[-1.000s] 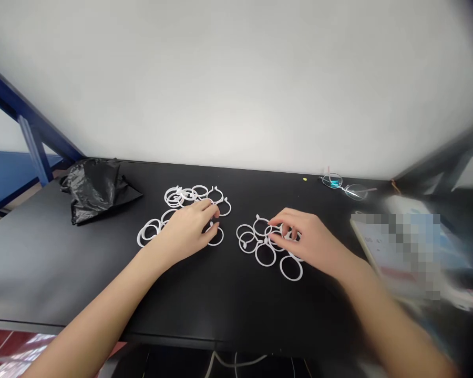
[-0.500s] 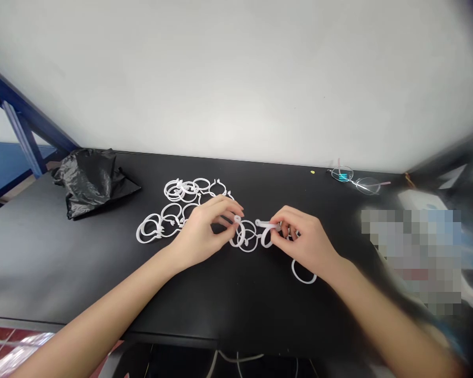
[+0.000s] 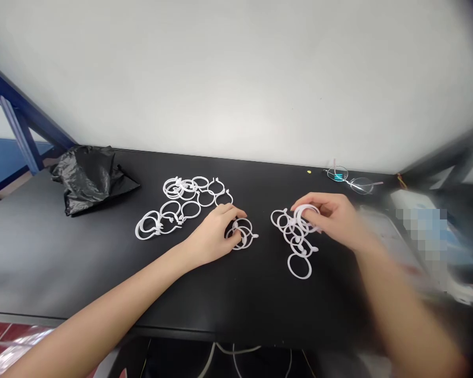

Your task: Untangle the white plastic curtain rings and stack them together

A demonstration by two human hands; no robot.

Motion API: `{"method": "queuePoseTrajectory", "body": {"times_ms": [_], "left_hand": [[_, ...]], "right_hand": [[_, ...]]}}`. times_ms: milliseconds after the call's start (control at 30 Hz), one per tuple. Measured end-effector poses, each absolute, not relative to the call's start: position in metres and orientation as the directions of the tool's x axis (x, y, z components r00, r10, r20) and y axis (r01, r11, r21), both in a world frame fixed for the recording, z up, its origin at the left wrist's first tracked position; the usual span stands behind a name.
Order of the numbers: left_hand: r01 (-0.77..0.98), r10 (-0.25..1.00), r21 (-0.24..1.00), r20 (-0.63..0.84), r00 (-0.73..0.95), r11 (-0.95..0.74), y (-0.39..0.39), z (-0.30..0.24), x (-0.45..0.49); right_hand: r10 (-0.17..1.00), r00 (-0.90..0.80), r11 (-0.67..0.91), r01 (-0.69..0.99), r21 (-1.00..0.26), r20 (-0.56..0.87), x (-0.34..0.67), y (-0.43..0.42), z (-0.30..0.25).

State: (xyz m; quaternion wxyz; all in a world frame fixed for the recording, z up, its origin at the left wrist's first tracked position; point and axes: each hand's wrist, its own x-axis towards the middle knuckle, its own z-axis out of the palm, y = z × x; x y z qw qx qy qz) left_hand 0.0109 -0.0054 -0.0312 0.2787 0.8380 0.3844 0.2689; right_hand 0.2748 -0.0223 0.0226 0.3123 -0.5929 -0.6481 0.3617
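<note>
Several white plastic rings lie on a black table (image 3: 220, 304). My left hand (image 3: 215, 233) rests near the middle of the table, fingers closed on a small cluster of white rings (image 3: 242, 233). To the right, my right hand (image 3: 335, 218) pinches a white ring (image 3: 305, 214) just above another group of linked rings (image 3: 294, 236). A single ring (image 3: 299, 266) lies at the near end of that group. A larger pile of white rings (image 3: 181, 202) spreads out left of my left hand.
A crumpled black plastic bag (image 3: 89, 178) lies at the back left. A pair of glasses (image 3: 352, 181) sits at the back right near the wall. Blurred papers and objects (image 3: 421, 231) lie on the right. A blue frame (image 3: 19, 131) stands at far left.
The hands met at the centre with rings between them, then parted. My right hand has moved right with a ring; my left hand stays on a small cluster at the centre.
</note>
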Motion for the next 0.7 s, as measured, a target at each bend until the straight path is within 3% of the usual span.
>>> {"method": "queuePoseTrajectory", "body": {"times_ms": [100, 233, 333, 433, 567, 700], "left_hand": [[0.486, 0.804, 0.716, 0.179, 0.567, -0.502, -0.004, -0.032, 0.010], [0.457, 0.823, 0.767, 0.158, 0.546, -0.450, -0.004, -0.023, 0.009], [0.461, 0.865, 0.825, 0.065, 0.497, -0.327, -0.006, -0.014, 0.006], [0.398, 0.857, 0.905, -0.084, 0.508, -0.147, -0.008, -0.008, 0.004], [0.155, 0.751, 0.955, -0.295, 0.591, 0.253, -0.006, -0.002, 0.000], [-0.032, 0.712, 0.869, -0.383, 0.588, 0.494, -0.005, 0.004, -0.001]], "right_hand": [[0.969, -0.169, -0.046, 0.583, -0.811, -0.177, 0.282, -0.020, 0.018], [0.972, -0.163, -0.014, 0.687, -0.727, -0.172, 0.278, -0.019, 0.005], [0.973, -0.153, -0.005, 0.730, -0.683, -0.171, 0.273, -0.018, 0.002], [0.975, -0.165, 0.030, 0.755, -0.654, -0.146, 0.267, -0.019, 0.002], [0.986, -0.159, 0.084, 0.755, -0.651, -0.058, 0.259, -0.021, -0.001], [0.993, -0.110, 0.021, 0.569, -0.822, -0.051, 0.251, -0.026, 0.000]]}}
